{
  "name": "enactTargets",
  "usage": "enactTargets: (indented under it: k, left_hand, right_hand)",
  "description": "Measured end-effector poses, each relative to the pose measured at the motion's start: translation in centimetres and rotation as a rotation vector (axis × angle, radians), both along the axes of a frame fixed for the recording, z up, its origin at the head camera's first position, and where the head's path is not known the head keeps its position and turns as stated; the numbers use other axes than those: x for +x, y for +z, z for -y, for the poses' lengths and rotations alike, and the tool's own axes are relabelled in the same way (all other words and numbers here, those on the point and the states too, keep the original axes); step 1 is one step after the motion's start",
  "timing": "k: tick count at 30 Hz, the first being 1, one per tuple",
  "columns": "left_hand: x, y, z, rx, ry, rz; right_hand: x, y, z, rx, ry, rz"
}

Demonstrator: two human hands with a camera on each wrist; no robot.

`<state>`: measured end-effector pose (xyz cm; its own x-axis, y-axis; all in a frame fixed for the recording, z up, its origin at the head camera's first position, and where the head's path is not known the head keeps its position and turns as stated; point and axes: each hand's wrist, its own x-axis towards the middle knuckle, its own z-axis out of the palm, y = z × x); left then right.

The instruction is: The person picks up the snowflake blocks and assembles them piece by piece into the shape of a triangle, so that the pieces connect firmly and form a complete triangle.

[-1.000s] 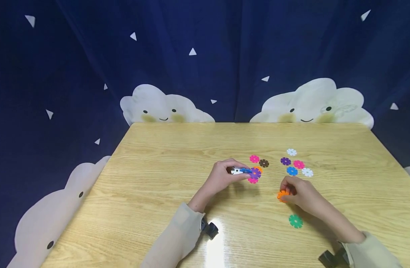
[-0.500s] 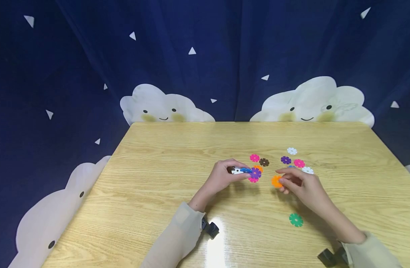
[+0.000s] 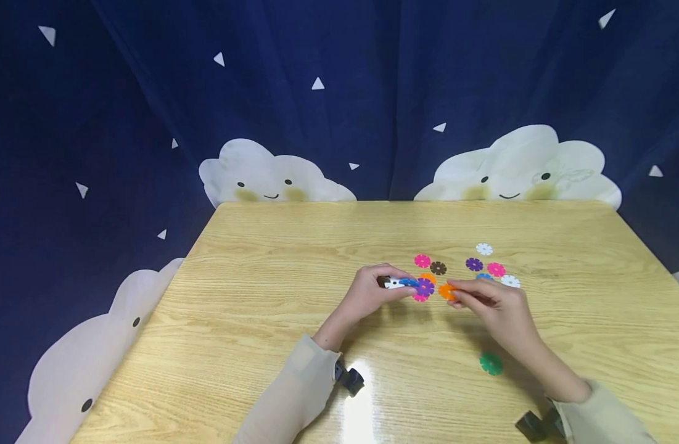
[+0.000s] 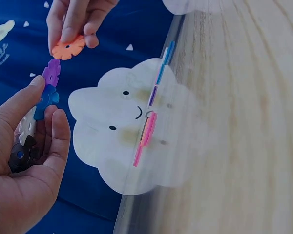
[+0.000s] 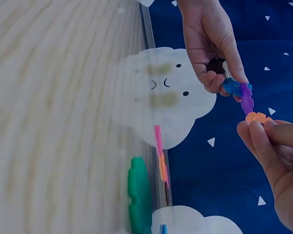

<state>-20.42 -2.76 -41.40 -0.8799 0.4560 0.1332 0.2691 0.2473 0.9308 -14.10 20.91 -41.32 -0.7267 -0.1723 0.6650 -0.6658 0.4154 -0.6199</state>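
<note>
Above the table, my left hand (image 3: 372, 288) grips a chain of notched plastic discs joined edge to edge. In the left wrist view the chain runs from a dark disc (image 4: 22, 157) through a white disc (image 4: 27, 126) and a blue disc (image 4: 47, 101) to a purple disc (image 4: 52, 73) at its free end. My right hand (image 3: 497, 305) pinches an orange disc (image 3: 446, 291) between thumb and fingers. That orange disc is right beside the purple one; whether their notches are joined I cannot tell. My left fingers partly cover the chain.
Flat on the wooden table (image 3: 250, 296) beyond my hands lie pink (image 3: 422, 261), brown (image 3: 438, 268), purple (image 3: 474, 264) and white (image 3: 484, 249) discs, among several others. A green disc (image 3: 491, 364) lies nearer me, by my right forearm. A dark blue curtain (image 3: 339, 111) hangs behind the far edge.
My right hand has lifted the orange disc from the table and carried it left and away from me to the purple end of the chain. The left hand has stayed nearly still.
</note>
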Motion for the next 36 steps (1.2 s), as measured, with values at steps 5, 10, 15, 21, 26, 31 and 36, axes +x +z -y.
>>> enactTargets:
  k: [5,10,15,21,26,31,36]
  left_hand:
    - [1.3,2.4,0.1,-0.016,-0.002,0.027]
    - [1.8,3.4,0.2,-0.025,-0.016,0.032]
    - [1.0,2.0,0.1,-0.007,-0.018,0.057]
    - [-0.1,0.0,0.0,0.022,-0.013,0.079]
    - [-0.1,-0.2,0.1,0.046,-0.018,0.068]
    - [-0.1,-0.1,0.1,0.041,-0.027,0.049]
    - [-0.1,-0.2,0.0,0.043,-0.041,0.036]
  right_hand:
    - [-0.2,-0.1,0.4,0.024,-0.012,-0.056]
    - [-0.3,-0.1,0.5,0.052,-0.035,-0.064]
    - [-0.4,0.1,0.7,0.064,-0.037,-0.156]
    - [-0.5,0.1,0.8,0.066,-0.035,-0.179]
    - [-0.5,-0.1,0.6,0.080,-0.049,-0.167]
    - [-0.5,-0.1,0.6,0.093,-0.061,-0.132]
    - [-0.4,-0.1,0.7,0.104,-0.072,-0.115]
